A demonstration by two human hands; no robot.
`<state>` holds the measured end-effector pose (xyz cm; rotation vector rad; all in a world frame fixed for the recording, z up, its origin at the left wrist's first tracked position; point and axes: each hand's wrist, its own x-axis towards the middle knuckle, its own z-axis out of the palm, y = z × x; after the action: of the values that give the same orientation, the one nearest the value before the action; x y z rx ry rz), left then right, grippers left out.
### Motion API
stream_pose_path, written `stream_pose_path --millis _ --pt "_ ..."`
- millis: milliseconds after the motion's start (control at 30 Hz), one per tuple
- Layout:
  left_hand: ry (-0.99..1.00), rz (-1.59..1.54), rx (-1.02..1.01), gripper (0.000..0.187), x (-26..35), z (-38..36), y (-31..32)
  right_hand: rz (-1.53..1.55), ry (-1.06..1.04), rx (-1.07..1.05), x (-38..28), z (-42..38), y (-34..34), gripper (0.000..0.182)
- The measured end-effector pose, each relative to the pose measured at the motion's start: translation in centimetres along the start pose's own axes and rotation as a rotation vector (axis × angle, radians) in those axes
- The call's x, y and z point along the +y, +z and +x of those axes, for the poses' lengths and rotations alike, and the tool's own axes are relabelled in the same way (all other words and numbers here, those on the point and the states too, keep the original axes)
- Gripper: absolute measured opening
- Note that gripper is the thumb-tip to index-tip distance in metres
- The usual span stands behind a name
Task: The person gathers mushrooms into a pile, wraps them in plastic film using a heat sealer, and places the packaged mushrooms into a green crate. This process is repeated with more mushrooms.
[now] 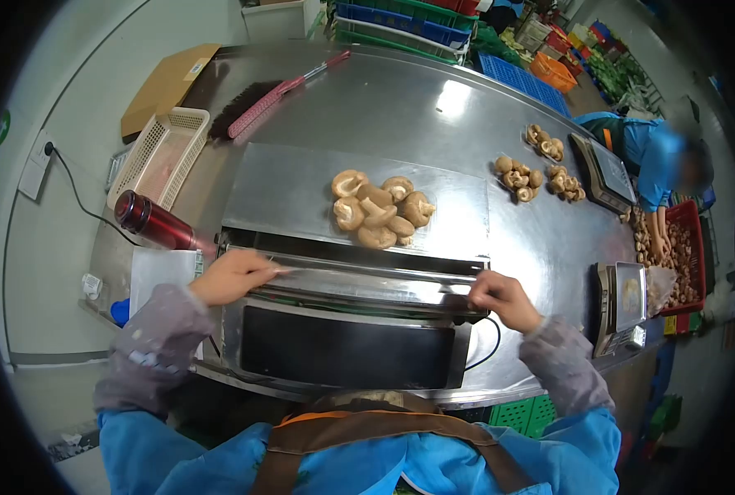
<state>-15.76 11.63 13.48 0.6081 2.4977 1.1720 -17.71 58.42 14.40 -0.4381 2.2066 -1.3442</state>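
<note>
In the head view, both hands were at the front of a wrapping machine set into the steel table point(483, 99). The left hand point(233, 276), at centre left of the frame, was closed narrowly, fingers pinched on the left end of a sheet of clear film point(367, 282). The right hand point(506, 299), right of centre, was curled shut on the film's right end. The film lay stretched between them, its long axis running left to right across the frame and dipping slightly toward the right. Each hand was at its own end, so neither was nearer the film than the other.

The pile of mushrooms point(381, 211) sat on the machine's flat plate point(285, 186), directly above the film in the frame, between the two hands in left-right terms and clearly apart from both. It looked a little nearer the right hand's side of centre, though only slightly.

At left a red flask point(154, 223) lay tilted beside a white basket point(169, 136). Far right, another person's hand point(660, 239) reached into a red crate point(697, 223) of mushrooms.
</note>
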Motion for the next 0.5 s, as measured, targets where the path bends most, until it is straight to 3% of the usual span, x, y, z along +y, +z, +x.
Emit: stream_pose_path --millis 33,67,100,200,267,300,333,367,400,433,467,500 --pt "-0.173 -0.175 -0.093 0.026 1.9 -0.8 -1.5 0.189 -0.023 -0.076 -1.3 -1.0 -0.9 0.013" --pt "-0.346 -0.350 -0.183 0.029 4.1 -1.7 -3.4 0.185 -0.130 -0.118 -2.8 -1.7 -2.5 0.013" --pt "-0.237 -0.539 -0.102 0.031 5.1 -2.1 -4.7 0.369 -0.072 -0.138 -5.1 -2.3 -4.1 0.011" --pt "0.069 -1.050 0.110 0.034 7.0 0.2 -8.7 0.508 -0.372 -0.067 -9.0 0.5 -8.1 0.023" --pt "0.004 -1.340 0.665 0.028 9.3 7.0 -8.0 0.762 -0.361 0.166 -9.0 6.4 -8.7 0.022" --pt "0.023 -1.122 0.683 0.029 6.9 10.9 -7.8 0.721 -0.307 0.347 -9.0 10.4 -7.5 0.019" --pt "0.045 -0.903 0.697 0.029 2.7 14.9 -6.3 0.423 -0.294 0.364 -6.6 14.4 -7.0 0.024" --pt "0.116 -0.005 0.582 0.026 -2.2 17.4 -4.5 0.338 -0.299 0.309 -3.5 17.3 -6.3 0.027" --pt "-0.186 -0.008 0.423 0.024 -3.5 18.9 -1.6 -0.489 -0.253 0.269 0.4 19.3 -5.9 0.027" --pt "0.033 0.189 0.569 0.025 -5.3 19.3 1.7 -0.683 -0.540 0.280 2.4 19.9 -3.4 0.027" --pt "0.248 0.384 0.706 0.026 -6.5 19.7 3.6 -0.567 -0.465 0.265 1.9 19.7 -2.5 0.027" --pt "0.253 0.384 0.702 0.026 -6.3 19.8 3.1 -0.443 -0.380 0.247 1.3 19.1 -2.1 0.027"
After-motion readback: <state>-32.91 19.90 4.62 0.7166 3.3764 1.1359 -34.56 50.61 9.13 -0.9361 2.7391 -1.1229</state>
